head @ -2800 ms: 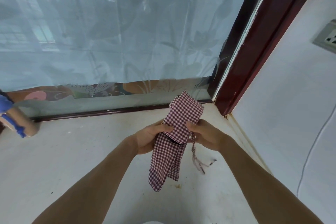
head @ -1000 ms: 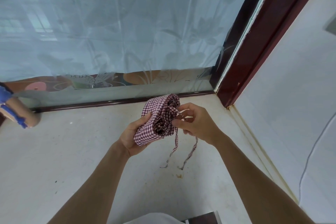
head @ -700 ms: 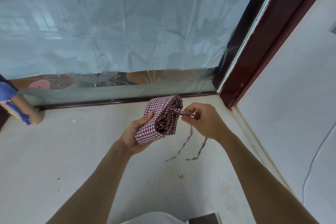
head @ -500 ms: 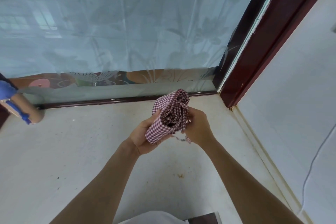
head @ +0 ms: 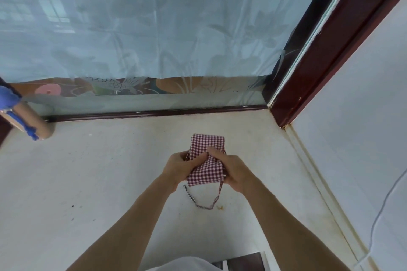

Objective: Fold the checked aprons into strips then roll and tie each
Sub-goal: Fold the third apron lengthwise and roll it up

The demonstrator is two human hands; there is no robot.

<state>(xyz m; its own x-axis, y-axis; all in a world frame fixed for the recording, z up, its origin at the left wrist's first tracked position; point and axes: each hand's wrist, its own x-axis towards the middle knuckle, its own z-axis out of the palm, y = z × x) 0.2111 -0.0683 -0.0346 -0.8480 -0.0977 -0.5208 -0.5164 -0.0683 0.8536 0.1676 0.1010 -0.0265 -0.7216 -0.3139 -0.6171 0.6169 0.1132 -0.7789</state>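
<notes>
Item: rolled checked apron (head: 207, 160), red and white, held in the air above the pale floor (head: 88, 182), near the right corner by the dark red door frame (head: 319, 68).

Left hand (head: 178, 167): fingers curled round the left side of the roll, gripping it.

Right hand (head: 233, 171): wrapped round the right side of the roll, thumb pressed across the cloth; grip firm.

Tie string (head: 202, 200): checked, thin, hung in a loose loop below the roll, one end running up by the right hand, the other end free near the left wrist. Whether any knot was started could not be told.

Other entries: frosted glass panel (head: 154, 28) at the far side; cardboard tube with blue cord (head: 28, 125) at far left on the floor; white cable (head: 385, 204) along the right wall.

Progress, as judged: folding to a strip and rolling looked complete for this apron; the roll was compact. Tying remained, the string being slack. No other aprons showed, so the remaining count could not be told.
</notes>
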